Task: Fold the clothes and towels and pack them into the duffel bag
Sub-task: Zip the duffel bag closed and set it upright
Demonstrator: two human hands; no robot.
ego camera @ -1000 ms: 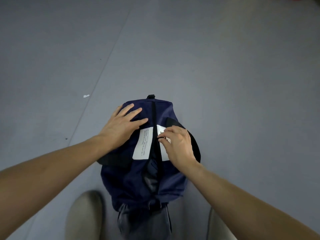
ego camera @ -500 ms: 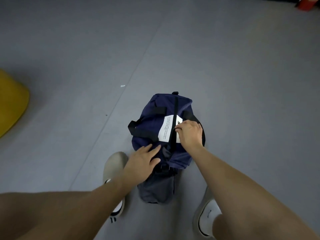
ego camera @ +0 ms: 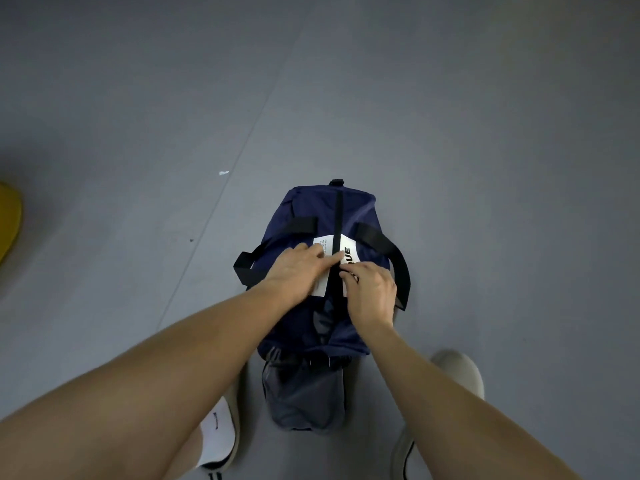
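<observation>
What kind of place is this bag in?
Probably an indoor hall or studio: a wide, smooth grey floor with seam lines, the duffel bag set straight on it, a yellow object at the edge.

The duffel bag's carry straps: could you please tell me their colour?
Black carry straps on the navy duffel bag; head view.

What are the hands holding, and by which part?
The right hand pinches the duffel bag at its zip line, probably the pull. The left hand only presses flat on the bag's top.
</observation>
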